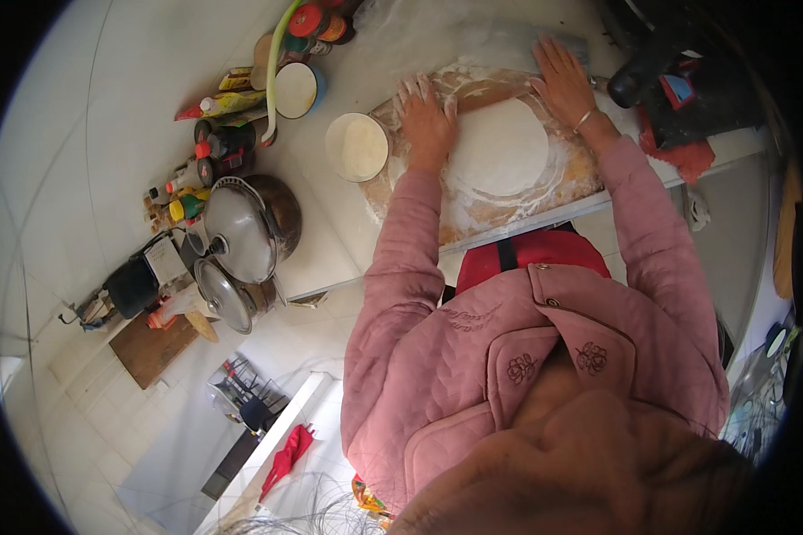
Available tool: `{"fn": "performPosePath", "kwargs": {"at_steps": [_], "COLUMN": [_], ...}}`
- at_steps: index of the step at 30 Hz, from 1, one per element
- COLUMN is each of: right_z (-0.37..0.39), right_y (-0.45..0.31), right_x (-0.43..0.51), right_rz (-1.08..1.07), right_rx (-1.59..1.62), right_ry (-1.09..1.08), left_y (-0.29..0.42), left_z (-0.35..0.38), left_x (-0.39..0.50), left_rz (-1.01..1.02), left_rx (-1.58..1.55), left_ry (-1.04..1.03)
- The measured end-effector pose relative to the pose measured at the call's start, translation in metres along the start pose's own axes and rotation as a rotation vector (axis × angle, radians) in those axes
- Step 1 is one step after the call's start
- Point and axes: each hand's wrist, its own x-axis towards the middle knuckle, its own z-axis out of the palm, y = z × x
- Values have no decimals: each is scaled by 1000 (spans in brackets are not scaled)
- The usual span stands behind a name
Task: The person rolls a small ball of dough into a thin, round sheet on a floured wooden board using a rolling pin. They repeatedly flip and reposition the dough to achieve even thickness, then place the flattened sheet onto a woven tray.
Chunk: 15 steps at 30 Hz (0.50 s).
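Note:
A flat, round sheet of dough (502,147) lies on a floured wooden board (575,177). Across the dough's far edge runs a brown wooden bar, apparently a rolling pin (492,97), between my two hands. My left hand (428,124), dusted with flour, lies palm down at its left end with fingers stretched out. At the other end, my right hand (565,83) is also palm down, fingers extended forward. Both palms hide the bar's ends. A flat grey piece (572,50), perhaps a blade, shows beside my right fingers.
A bowl of flour (357,147) stands left of the board. Farther left are a white-topped container (296,90), a green stalk (276,73), bottles, and two lidded pots (241,231). A red cloth (679,154) and a black object (702,100) sit to the right.

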Motion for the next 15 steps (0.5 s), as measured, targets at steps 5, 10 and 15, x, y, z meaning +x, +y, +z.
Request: {"fn": "performPosePath", "kwargs": {"at_steps": [5,10,15], "right_z": [-34,-41,-4], "right_y": [-31,-39,-1], "right_x": [-71,-73,-25], "right_rz": [177,311,212], "right_rx": [49,28,19], "right_ry": [-173,-206,-30], "left_y": [25,27,7], "left_z": [-27,-24,6], "left_x": [-67,-53,22], "left_rz": [16,90,41], "left_rx": [-60,-25,42], "left_ry": [-298,-237,-95]}}
